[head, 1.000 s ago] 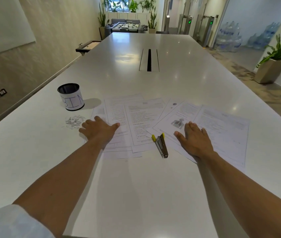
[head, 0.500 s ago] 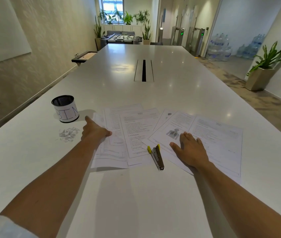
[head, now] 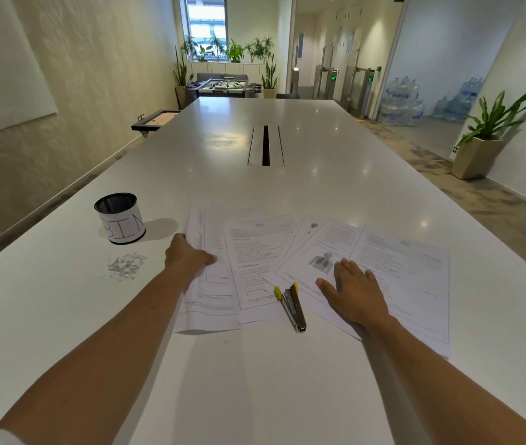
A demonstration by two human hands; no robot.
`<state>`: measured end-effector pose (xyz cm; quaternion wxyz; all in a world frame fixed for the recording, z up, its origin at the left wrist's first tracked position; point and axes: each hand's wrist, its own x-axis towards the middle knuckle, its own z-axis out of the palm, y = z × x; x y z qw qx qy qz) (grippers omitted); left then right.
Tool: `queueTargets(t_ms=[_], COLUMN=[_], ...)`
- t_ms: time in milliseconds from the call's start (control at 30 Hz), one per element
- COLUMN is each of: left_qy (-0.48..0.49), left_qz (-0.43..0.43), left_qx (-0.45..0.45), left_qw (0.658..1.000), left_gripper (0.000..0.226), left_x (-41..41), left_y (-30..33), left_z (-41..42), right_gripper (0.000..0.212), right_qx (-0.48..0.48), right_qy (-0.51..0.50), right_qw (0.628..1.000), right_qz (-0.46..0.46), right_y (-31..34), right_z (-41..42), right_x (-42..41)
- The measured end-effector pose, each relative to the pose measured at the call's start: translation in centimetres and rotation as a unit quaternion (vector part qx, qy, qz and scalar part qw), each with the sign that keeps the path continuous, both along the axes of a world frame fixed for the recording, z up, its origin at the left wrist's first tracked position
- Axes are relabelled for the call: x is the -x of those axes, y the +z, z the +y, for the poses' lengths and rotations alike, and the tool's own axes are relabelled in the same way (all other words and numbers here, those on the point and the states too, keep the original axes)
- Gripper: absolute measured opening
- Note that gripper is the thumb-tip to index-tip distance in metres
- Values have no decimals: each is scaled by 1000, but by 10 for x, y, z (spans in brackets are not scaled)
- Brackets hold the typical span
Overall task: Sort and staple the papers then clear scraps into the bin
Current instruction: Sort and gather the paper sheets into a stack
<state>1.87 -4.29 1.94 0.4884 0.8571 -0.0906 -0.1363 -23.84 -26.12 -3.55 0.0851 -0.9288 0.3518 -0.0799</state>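
Several printed sheets lie fanned on the white table (head: 248, 387). My left hand (head: 187, 256) grips the left edge of the left papers (head: 255, 252), thumb on top, and that edge curls up off the table. On the right papers (head: 403, 268), beside a sheet with a lung drawing, my right hand (head: 354, 293) rests flat with straight fingers. A metal stapler (head: 292, 306) with yellow tips lies between the hands. A pile of paper scraps (head: 126, 266) sits left of my left hand. Behind it stands a black mesh cup labelled BIN (head: 121, 223).
A cable slot (head: 265, 146) runs down the middle of the long table. The table's left edge runs along a wall. A potted plant (head: 483, 146) and water bottles (head: 403, 104) stand on the floor to the right.
My left hand has gone from lying flat on the left papers to gripping their left edge, which now lifts. My right hand stays flat. The view has tilted up.
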Motion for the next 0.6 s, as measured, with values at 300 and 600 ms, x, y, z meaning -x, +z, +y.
queueTargets(t_ms=[300, 600], left_qy=[-42, -188], left_qz=[-195, -288], left_qx=[80, 192], left_qw=[977, 919], left_gripper=[72, 75], left_x=[-10, 35], left_y=[79, 154], left_z=[0, -11], right_gripper=[51, 63], right_qx=[-143, -332], right_qy=[-21, 35], right_qw=[975, 886], right_qz=[-167, -321], right_y=[41, 108], right_z=[7, 1], right_x=[-13, -37])
